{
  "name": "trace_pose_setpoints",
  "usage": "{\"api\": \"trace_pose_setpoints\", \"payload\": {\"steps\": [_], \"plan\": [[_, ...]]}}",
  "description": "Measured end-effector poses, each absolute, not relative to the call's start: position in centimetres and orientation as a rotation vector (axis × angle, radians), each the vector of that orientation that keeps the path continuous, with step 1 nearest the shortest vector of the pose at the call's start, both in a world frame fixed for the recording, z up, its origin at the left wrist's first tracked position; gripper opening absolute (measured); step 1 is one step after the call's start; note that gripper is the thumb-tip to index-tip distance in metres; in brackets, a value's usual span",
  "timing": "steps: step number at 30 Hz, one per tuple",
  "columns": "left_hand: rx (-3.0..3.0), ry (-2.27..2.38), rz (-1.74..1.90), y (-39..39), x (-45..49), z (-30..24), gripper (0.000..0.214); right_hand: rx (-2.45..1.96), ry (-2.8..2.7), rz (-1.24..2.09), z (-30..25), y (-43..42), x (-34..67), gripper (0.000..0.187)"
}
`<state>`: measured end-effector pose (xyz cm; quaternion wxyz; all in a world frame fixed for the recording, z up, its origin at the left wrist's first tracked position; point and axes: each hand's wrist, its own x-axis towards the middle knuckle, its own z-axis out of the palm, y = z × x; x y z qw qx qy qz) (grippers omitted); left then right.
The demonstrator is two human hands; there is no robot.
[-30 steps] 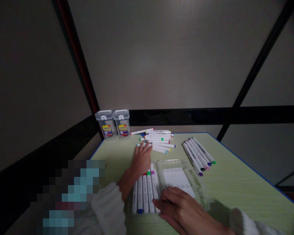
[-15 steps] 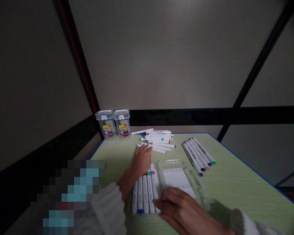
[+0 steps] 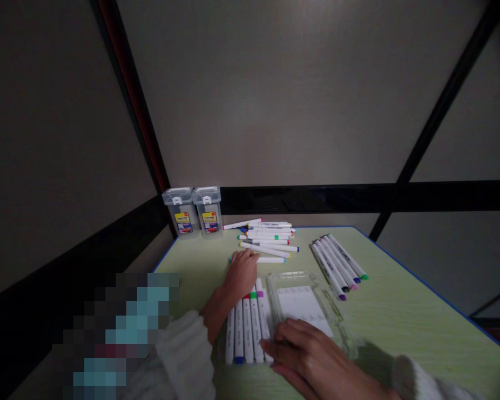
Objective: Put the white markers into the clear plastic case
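My left hand (image 3: 241, 273) is closed over the middle of a white marker (image 3: 271, 260) with light blue ends, which lies crosswise just beyond the clear case. Below that wrist, a row of white markers (image 3: 249, 333) fills the left half of an open clear plastic case (image 3: 291, 274); red, green, purple and blue bands show on some of them. My right hand (image 3: 306, 347) grips the near edge of the case, its fingertips against the rightmost marker of the row. The thumb is mostly hidden. A white insert (image 3: 302, 305) sits in the case's right half.
A loose pile of white markers (image 3: 270, 236) lies at the back of the green table (image 3: 400, 311). Several more markers (image 3: 337, 266) lie side by side on the right. Two lidded clear boxes (image 3: 183, 214) stand at the back left, near the wall.
The light blue marker under my left hand has turned to lie straighter across and come slightly nearer, away from the pile. My right hand and the case have stayed put.
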<state>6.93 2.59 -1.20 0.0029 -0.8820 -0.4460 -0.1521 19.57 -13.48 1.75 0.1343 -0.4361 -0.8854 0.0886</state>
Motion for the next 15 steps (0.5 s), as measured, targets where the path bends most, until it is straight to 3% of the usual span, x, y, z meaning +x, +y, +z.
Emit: {"api": "trace_pose_setpoints", "payload": {"steps": [15], "plan": [[-2.811,-1.552,-0.458,2.0,7.1,-0.1,0.025,-1.266,-2.570,0.269,2.0,-13.7,19.6,0.024]]}}
